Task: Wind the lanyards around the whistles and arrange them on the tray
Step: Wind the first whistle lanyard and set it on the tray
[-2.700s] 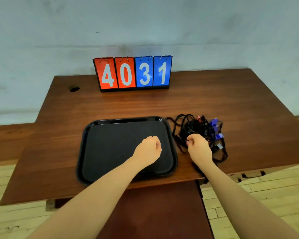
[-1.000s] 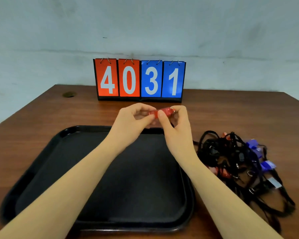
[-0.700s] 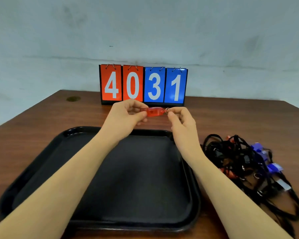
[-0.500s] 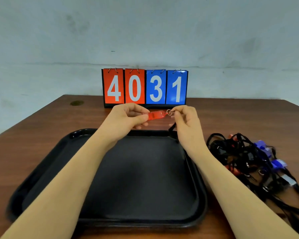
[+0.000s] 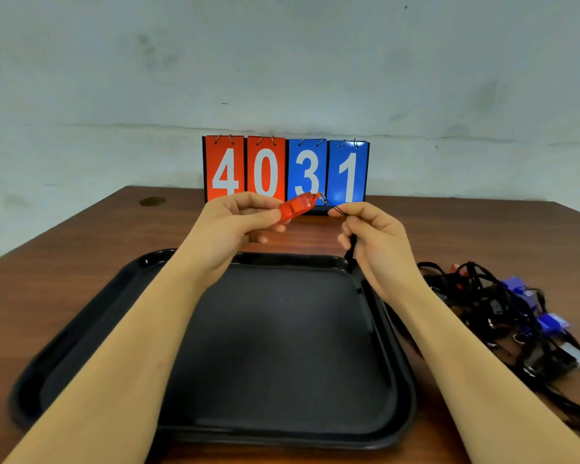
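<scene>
My left hand (image 5: 228, 226) pinches a red whistle (image 5: 298, 205) by its mouth end, held up above the far edge of the black tray (image 5: 91, 329). My right hand (image 5: 372, 239) pinches the whistle's thin black lanyard (image 5: 335, 207) just past the metal ring; the cord hangs down behind my palm toward the tray's rim. A tangled pile of black lanyards (image 5: 482, 296) with blue whistles (image 5: 546, 321) and bits of red lies on the table to the right of the tray.
A flip scoreboard (image 5: 285, 169) reading 4031 stands at the back of the brown wooden table (image 5: 64, 262), against a pale wall. A round hole (image 5: 152, 201) sits at the table's far left.
My hands took a red whistle from the pile and raised it over the tray. In the last half second my right hand slid from the ring out along the lanyard, and the whistle tilted up.
</scene>
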